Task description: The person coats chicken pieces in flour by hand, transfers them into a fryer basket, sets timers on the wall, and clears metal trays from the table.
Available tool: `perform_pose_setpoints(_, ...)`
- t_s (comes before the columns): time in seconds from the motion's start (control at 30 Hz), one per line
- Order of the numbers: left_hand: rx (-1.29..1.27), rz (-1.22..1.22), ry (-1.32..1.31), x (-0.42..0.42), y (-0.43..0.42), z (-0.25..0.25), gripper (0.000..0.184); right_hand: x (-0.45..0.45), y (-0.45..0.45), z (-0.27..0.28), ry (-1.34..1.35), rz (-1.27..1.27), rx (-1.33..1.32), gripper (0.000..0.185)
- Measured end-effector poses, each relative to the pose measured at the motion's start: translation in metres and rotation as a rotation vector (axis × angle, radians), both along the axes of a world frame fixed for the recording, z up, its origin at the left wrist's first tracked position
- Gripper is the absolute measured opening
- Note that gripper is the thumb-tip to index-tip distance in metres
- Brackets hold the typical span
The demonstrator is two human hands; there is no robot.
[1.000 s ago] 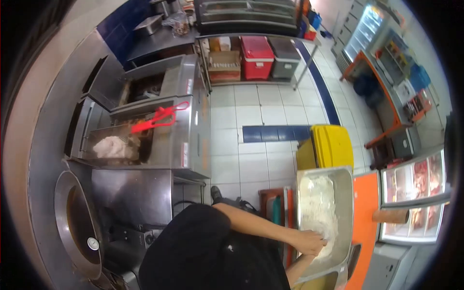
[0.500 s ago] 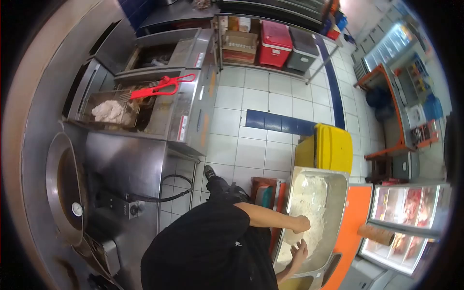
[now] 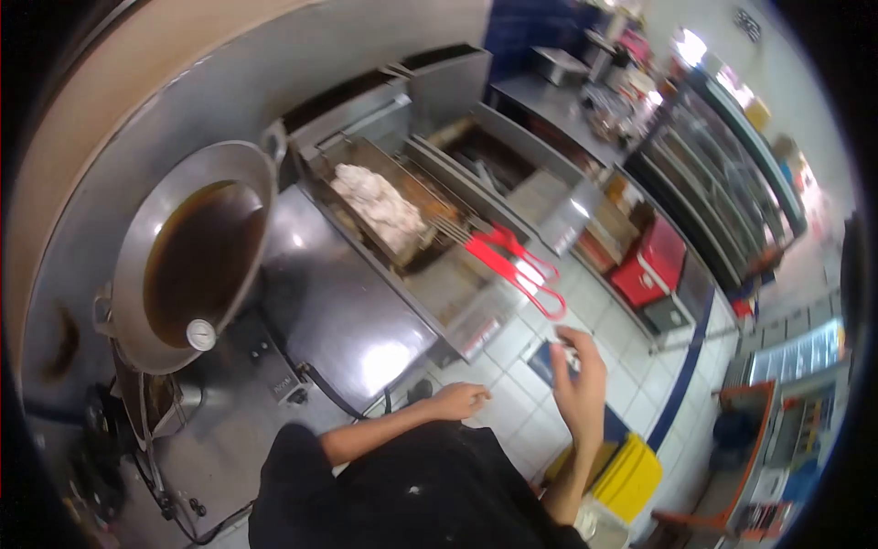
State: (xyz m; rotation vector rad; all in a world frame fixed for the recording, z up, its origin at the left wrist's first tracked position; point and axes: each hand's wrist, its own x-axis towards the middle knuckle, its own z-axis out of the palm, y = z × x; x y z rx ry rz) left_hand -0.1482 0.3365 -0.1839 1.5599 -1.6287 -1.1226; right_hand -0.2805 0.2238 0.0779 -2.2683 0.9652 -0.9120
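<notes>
Red handles (image 3: 489, 256) look stiff, the white food (image 3: 377, 203) probably soft; grab the handles. Right hand (image 3: 581, 384): fingers spread; left hand (image 3: 460, 401): fingers folded in.

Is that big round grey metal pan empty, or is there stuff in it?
Not empty: dark brown liquid pools inside the big round grey metal pan, with bare metal showing around it.

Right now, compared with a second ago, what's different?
The left hand and right hand have left the metal tray and come across toward the fryer; the right is raised near the red handles, apart from them. The view has turned too, leaving the tray mostly out of sight. The white mass still sits in the fryer, the handles beside it.
</notes>
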Motion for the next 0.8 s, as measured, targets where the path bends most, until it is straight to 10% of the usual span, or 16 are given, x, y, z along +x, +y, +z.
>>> perform_pose_setpoints(0.2, 0.015, 0.898, -0.016, 0.081, 0.119, -0.017, 0.027, 0.186, -0.109, -0.056, 0.134, 0.167, -0.176, 0.030)
perform_pose_setpoints(0.33, 0.056, 1.453, 0.849, 0.041, 0.204, -0.044, 0.028, 0.223, -0.135, -0.081, 0.384, 0.342, 0.846, 0.054)
perform_pose_setpoints(0.37, 0.136, 1.539, 0.684, 0.018, 0.222, -0.068, 0.027, 0.223, -0.139, -0.074, 0.446, 0.424, 1.024, 0.058)
perform_pose_setpoints(0.8, 0.475, 2.016, 0.935, -0.162, 0.220, -0.136, 0.024, 0.220, -0.143, -0.039, 0.338, 0.487, 1.103, 0.040)
